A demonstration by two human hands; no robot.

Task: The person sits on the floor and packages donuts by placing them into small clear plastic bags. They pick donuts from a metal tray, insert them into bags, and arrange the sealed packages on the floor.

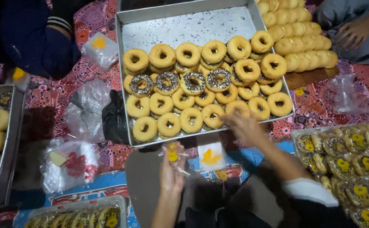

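Reaching right hand [243, 126] into doughnut-filled tray [184, 25], left hand [170, 174] holding plastic bag [177, 155]

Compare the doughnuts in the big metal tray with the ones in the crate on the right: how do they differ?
The tray doughnuts lie bare and unwrapped; the crate doughnuts are each sealed in clear bags with yellow labels. The tray ones sit in rows, partly stacked; the crate ones are piled loosely. Both are ring-shaped, some plain, some sprinkled. The right hand reaches into the tray; the left hand holds a clear bag.
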